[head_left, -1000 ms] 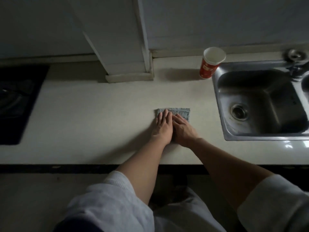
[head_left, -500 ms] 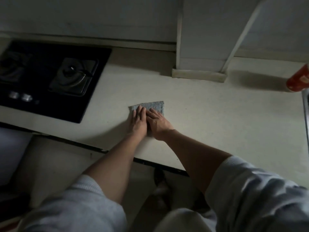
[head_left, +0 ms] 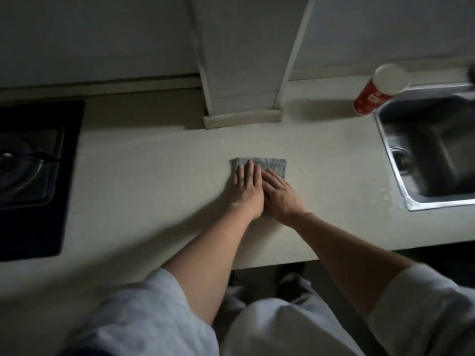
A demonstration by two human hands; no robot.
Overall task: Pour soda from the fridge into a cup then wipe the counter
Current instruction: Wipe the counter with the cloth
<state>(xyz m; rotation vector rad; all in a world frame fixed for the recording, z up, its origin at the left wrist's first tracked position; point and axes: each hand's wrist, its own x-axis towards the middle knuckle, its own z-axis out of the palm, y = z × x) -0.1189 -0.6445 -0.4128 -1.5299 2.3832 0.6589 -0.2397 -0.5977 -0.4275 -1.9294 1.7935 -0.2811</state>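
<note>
Both hands, left [head_left: 246, 187] and right [head_left: 279, 195], press flat on the cloth [head_left: 267, 164], lying lengthwise left-right.

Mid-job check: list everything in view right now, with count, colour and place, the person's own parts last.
cloth: one, grey-blue, flat on the counter's middle, under both hands
cup: one, red with white inside, upright at the back by the sink's far left corner
sink: one, steel, set in the counter at right
stove: one, black, set in the counter at left
counter: one, off-white, across the view
column: one, white, at the back wall
left hand: flat on the cloth
right hand: flat on the cloth, beside the left
sleeves: two, light grey
</note>
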